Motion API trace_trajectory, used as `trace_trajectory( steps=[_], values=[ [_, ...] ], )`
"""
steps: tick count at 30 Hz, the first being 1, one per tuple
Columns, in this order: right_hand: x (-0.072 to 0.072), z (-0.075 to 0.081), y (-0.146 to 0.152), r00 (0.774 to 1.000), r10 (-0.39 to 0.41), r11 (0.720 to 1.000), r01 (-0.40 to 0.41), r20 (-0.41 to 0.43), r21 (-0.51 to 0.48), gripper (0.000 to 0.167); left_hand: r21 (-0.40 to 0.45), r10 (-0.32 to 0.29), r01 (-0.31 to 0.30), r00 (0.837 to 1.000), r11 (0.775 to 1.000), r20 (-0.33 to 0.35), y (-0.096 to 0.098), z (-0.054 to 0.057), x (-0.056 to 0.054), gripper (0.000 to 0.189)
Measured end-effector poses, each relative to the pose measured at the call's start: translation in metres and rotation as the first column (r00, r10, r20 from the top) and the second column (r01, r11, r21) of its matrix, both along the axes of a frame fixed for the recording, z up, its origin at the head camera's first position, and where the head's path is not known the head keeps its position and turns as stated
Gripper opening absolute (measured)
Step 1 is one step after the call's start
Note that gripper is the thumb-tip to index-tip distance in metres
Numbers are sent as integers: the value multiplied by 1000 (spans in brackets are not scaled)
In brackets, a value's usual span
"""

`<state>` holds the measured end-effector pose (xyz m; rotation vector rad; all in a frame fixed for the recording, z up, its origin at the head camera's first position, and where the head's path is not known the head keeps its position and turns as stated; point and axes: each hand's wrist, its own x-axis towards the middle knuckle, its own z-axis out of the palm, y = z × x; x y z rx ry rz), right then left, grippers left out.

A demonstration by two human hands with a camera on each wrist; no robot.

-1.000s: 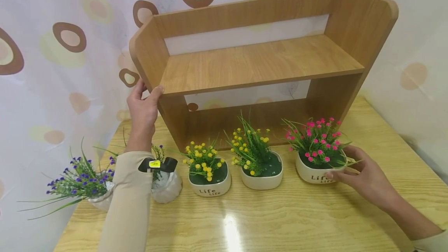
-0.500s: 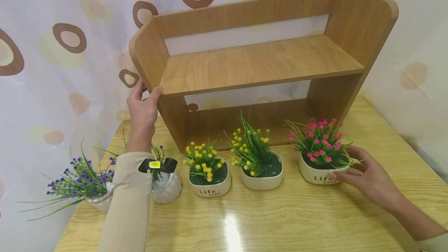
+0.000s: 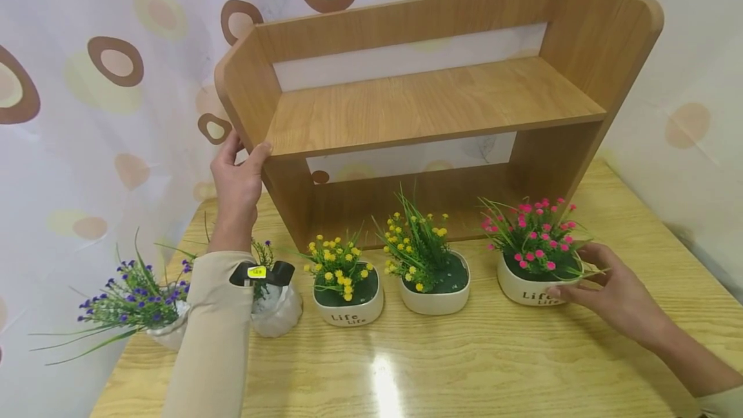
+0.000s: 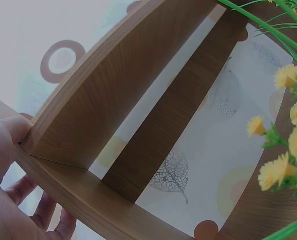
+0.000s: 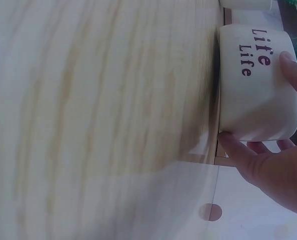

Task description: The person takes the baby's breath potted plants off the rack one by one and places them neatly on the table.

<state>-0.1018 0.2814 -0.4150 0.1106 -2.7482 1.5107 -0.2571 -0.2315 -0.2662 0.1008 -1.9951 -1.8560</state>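
My left hand (image 3: 237, 180) grips the left side panel of a two-tier wooden shelf (image 3: 429, 105), thumb at the front edge of the upper board. In the left wrist view the fingers wrap behind that panel (image 4: 108, 100). On the right, my right hand (image 3: 621, 302) holds a white oval flowerpot (image 3: 525, 288) marked "Life", planted with pink artificial flowers (image 3: 540, 234). Its thumb lies on the pot's front and the other fingers go round the right side. The right wrist view shows this pot (image 5: 256, 100) low over the tabletop, fingers at its wall.
Two white pots with yellow flowers, one left (image 3: 348, 315) and one middle (image 3: 435, 302), stand in front of the shelf. Two pale pots with purple flowers, one behind the left sleeve (image 3: 277, 315) and one farther left (image 3: 168, 334), stand on the wooden table (image 3: 464, 373). A patterned curtain hangs behind.
The pot of pink flowers has shifted slightly to the right together with my right hand. My left hand and the shelf stay where they were.
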Motion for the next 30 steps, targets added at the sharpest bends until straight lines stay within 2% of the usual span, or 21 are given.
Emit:
trace_trajectory(
  steps=[10,20,30],
  values=[
    [1,-2,2,1000,9,1000,-9,-20,10,74,-13,4,-4,1000,1000,-7,0,-2,0,49],
    [0,-3,5,1000,-1,996,2,-4,87,84,-19,9,-9,1000,1000,0,0,-2,0,49],
    [0,-5,8,1000,0,997,-2,25,73,88,-15,-3,3,1000,1000,-3,2,-3,-2,50]
  ],
)
